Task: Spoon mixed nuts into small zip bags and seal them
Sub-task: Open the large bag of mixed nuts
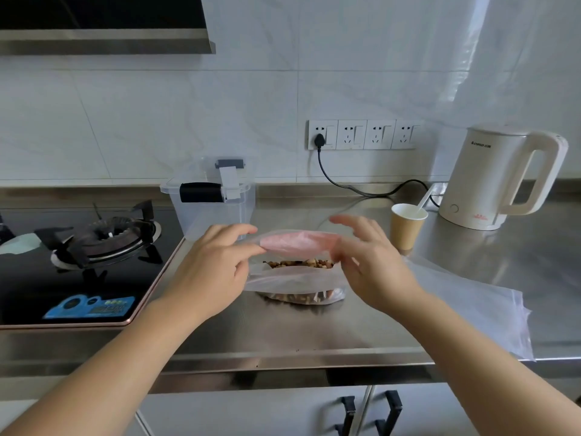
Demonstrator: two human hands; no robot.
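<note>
Where the steel table (pixel 314 328) runs bare from its front edge up to the bags, open room lies before and right of the hands, bounded left by the gas hob (pixel 78 262) and rear right by the kettle (pixel 500 180). Flat plastic bags (pixel 471 309) lie near the right edge. Behind stands a clear lidded box (pixel 210 212); its contents cannot be told. Mid-table, a big bag of mixed nuts (pixel 298 278) sits open. Above it, the left hand (pixel 213 262) and right hand (pixel 367 259) each pinch an end of a small pink-tinted zip bag (pixel 298 242), each grip narrow. Right of them, a paper cup (pixel 407 228) holds a white spoon (pixel 424 198).
</note>
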